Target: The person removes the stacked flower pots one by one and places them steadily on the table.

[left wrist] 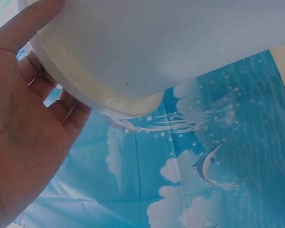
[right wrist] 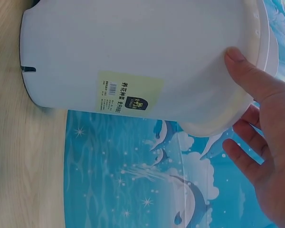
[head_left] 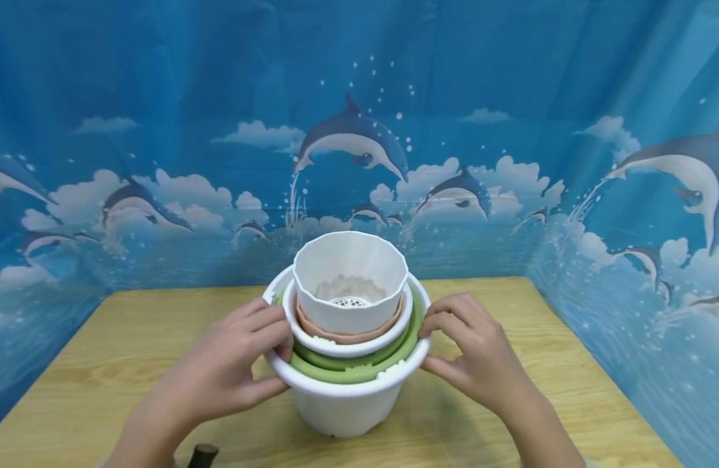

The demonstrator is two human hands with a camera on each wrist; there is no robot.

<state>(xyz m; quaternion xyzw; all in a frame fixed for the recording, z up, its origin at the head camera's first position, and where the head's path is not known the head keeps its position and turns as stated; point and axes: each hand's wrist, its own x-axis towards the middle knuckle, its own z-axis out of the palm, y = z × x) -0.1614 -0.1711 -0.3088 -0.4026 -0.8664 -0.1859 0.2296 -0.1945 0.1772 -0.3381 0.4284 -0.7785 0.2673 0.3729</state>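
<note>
A nested stack of flower pots stands upright on the table. Outermost is a large white pot (head_left: pixel 348 409), with green rims (head_left: pixel 336 375) inside it. A smaller white pot's rim (head_left: pixel 336 350), a peach wavy-edged pot (head_left: pixel 350 338) and a white faceted pot (head_left: pixel 350 318) with a perforated base sit further in. My left hand (head_left: pixel 242 361) grips the large pot's rim on the left, fingers over the edge and thumb beneath. On the opposite side, my right hand (head_left: pixel 476 351) pinches the same rim; its thumb presses the outer wall in the right wrist view.
The wooden table (head_left: pixel 184 331) ends at a blue dolphin-print curtain (head_left: pixel 231 78) at the back and sides. A dark rod-like thing (head_left: pixel 203 455) pokes in at the lower left. The large pot carries a yellowish label (right wrist: pixel 129 94).
</note>
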